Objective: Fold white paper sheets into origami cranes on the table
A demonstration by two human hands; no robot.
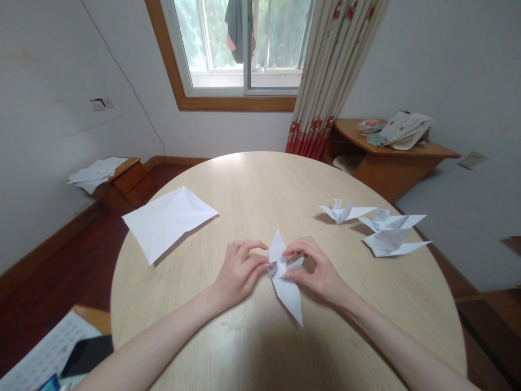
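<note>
A white origami crane [290, 300] is between my hands over the near middle of the round table, one wing pointing away from me and the other toward me. My left hand [243, 269] pinches its small folded point on the left side with thumb and finger. On the opposite side, the thumb and fingers of my right hand [315, 267] grip the paper by the body, near a narrow point that sticks out to the right. Fingers cover part of the crane's middle.
Several folded white paper cranes [342, 213] stand at the table's right. A creased white paper sheet [171, 221] lies on the left of the round table [260, 179]. A dark phone [87, 353] rests at lower left. Behind are a wooden desk [391, 157] and a curtain [325, 81].
</note>
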